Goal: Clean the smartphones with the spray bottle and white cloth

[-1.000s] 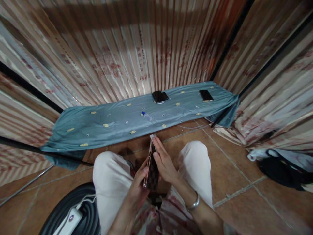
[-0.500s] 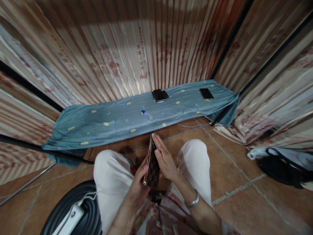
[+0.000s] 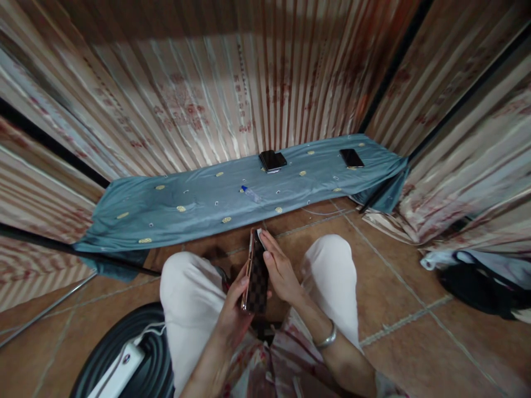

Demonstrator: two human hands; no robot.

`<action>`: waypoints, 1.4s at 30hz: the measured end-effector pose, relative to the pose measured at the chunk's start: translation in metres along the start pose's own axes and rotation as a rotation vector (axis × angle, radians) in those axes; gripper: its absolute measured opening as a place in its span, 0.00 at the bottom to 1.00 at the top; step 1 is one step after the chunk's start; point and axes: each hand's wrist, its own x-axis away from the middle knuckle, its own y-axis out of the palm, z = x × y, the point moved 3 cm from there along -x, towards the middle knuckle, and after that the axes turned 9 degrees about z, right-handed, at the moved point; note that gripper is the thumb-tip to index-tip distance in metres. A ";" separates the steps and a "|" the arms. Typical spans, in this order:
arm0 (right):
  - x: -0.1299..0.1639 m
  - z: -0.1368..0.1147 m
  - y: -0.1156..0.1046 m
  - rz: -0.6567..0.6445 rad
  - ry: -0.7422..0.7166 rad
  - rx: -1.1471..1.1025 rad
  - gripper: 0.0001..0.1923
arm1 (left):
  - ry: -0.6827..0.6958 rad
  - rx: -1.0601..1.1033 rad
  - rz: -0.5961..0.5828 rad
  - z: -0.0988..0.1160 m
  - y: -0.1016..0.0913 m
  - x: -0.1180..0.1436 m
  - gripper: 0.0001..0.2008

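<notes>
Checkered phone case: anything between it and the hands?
Nothing visible. The left hand grips the checkered phone case from below; the right hand rests directly against its right side. No object lies between them.

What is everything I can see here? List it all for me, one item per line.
Checkered phone case: one, brown, held on edge between both hands.
Dark phones: two, black, lying on the cloth.
Grey-blue cloth: one, spread along the curtain's foot.
Small clear bottle: one, blue cap, on the cloth.
Striped curtain: beige-red, behind.
White power strip: one, lower left.
Black bag: one, right.
Silver bangle: one, right wrist.
Left hand: grips the case.
Right hand: flat against it.
</notes>
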 end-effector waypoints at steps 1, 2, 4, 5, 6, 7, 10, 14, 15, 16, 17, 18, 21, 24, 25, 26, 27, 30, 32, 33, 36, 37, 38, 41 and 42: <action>0.002 0.006 0.000 0.007 0.008 0.008 0.24 | 0.006 0.008 0.006 0.001 0.000 0.001 0.25; 0.004 0.010 0.001 0.012 0.010 0.013 0.24 | 0.007 0.017 0.012 0.003 -0.001 0.001 0.25; 0.007 0.015 0.000 0.028 -0.007 0.021 0.26 | 0.002 0.030 0.022 0.004 -0.002 0.000 0.24; 0.007 0.016 0.000 0.038 -0.017 0.027 0.28 | -0.001 0.034 0.027 0.003 -0.003 -0.001 0.24; 0.006 0.015 -0.001 0.049 -0.025 0.036 0.30 | -0.001 0.039 0.031 0.003 -0.004 -0.003 0.23; 0.005 0.013 -0.002 0.060 -0.033 0.047 0.31 | 0.001 0.044 0.033 0.001 -0.005 -0.004 0.22; -0.002 0.001 -0.003 0.071 -0.083 0.068 0.35 | -0.015 0.051 0.011 -0.004 -0.006 -0.009 0.21; 0.007 -0.023 0.001 0.019 -0.184 0.090 0.39 | -0.006 0.064 -0.039 -0.003 -0.003 -0.016 0.20; 0.013 -0.029 0.004 -0.014 -0.210 0.091 0.40 | -0.005 0.075 -0.032 -0.001 -0.002 -0.017 0.19; 0.022 -0.034 0.007 -0.054 -0.239 0.089 0.40 | -0.013 0.090 -0.019 0.001 -0.001 -0.019 0.17; 0.031 -0.039 0.009 -0.081 -0.267 0.087 0.41 | -0.028 0.107 -0.005 0.003 -0.001 -0.021 0.16; 0.041 -0.044 0.011 -0.098 -0.283 0.085 0.41 | -0.046 0.125 0.008 0.005 -0.001 -0.023 0.15; 0.062 -0.050 0.017 -0.151 -0.309 0.105 0.41 | -0.106 0.182 0.040 0.010 -0.002 -0.026 0.15; 0.062 -0.045 0.019 -0.181 -0.313 0.118 0.41 | -0.136 0.208 0.063 0.010 -0.003 -0.027 0.13; 0.057 -0.041 0.019 -0.175 -0.305 0.117 0.41 | -0.128 0.210 0.066 0.010 -0.004 -0.027 0.13; 0.049 -0.036 0.018 -0.163 -0.297 0.110 0.41 | -0.112 0.212 0.068 0.009 -0.004 -0.027 0.12; 0.042 -0.032 0.018 -0.141 -0.280 0.110 0.42 | -0.096 0.215 0.073 0.008 -0.005 -0.027 0.11; 0.025 -0.025 0.016 -0.101 -0.226 0.115 0.42 | -0.067 0.211 0.087 0.005 -0.006 -0.028 0.08; 0.026 -0.030 0.016 -0.104 -0.233 0.103 0.41 | -0.071 0.219 0.070 0.005 -0.004 -0.028 0.08; 0.031 -0.034 0.016 -0.110 -0.251 0.093 0.41 | -0.075 0.232 0.059 0.007 -0.003 -0.028 0.09; 0.050 -0.050 0.017 -0.139 -0.320 0.096 0.40 | -0.091 0.289 0.052 0.013 -0.001 -0.029 0.11; 0.057 -0.054 0.017 -0.150 -0.335 0.117 0.40 | -0.090 0.298 0.064 0.015 -0.001 -0.030 0.12; 0.062 -0.056 0.016 -0.159 -0.344 0.144 0.40 | -0.078 0.301 0.080 0.017 -0.001 -0.031 0.12; 0.067 -0.057 0.015 -0.166 -0.369 0.232 0.40 | -0.028 0.273 0.116 0.022 -0.003 -0.035 0.15; 0.066 -0.056 0.015 -0.169 -0.381 0.252 0.40 | -0.010 0.257 0.121 0.022 -0.004 -0.035 0.16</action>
